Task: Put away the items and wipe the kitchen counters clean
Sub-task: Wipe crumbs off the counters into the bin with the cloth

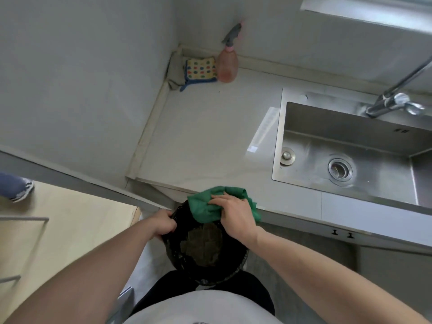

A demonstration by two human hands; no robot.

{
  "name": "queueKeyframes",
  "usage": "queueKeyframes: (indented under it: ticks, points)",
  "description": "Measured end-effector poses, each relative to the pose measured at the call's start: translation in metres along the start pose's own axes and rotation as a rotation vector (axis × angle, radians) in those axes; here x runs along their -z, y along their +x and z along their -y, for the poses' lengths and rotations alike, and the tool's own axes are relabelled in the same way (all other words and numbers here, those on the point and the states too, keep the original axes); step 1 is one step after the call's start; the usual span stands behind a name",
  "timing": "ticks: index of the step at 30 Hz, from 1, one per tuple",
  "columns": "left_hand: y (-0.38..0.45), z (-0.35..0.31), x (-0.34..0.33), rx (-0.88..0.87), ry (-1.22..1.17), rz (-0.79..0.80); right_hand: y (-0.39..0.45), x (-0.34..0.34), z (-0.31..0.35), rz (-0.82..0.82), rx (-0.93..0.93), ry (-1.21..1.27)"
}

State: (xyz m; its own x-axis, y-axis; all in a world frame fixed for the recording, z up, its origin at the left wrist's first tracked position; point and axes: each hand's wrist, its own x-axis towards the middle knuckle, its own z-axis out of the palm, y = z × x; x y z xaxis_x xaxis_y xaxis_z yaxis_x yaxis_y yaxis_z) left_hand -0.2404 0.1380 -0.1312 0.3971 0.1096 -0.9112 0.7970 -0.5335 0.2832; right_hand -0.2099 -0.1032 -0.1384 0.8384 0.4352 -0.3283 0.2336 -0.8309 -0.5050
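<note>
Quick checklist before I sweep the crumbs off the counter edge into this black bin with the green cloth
1. Left hand grips black bin rim: ok.
2. Right hand presses green cloth: ok.
3. Bin rim under counter edge: ok, cloth overhangs it.
4. Bin has room: ok, only some debris at the bottom.
5. Crumbs gathered at edge: cannot tell, cloth covers them.
6. Spray bottle and dotted sponge out of the way: ok, back corner.

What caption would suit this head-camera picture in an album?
Left hand grips a black bin at the counter edge; right hand presses a green cloth.
</note>
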Motion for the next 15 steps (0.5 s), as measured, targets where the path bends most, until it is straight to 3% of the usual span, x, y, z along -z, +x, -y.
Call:
queueKeyframes:
  ticks: [7,11,15]
  points:
    - [-0.001,0.001,-0.007,0.001,-0.018,-0.007,-0.009,0.061,-0.011,-0.304,-0.084,0.288]
    - [-0.003,-0.002,-0.01,-0.011,-0.043,-0.009,0.033,0.116,-0.046,-0.483,-0.104,0.232]
    - [-0.003,-0.004,-0.013,-0.005,-0.048,0.0,0.083,0.141,-0.084,-0.449,-0.206,0.084]
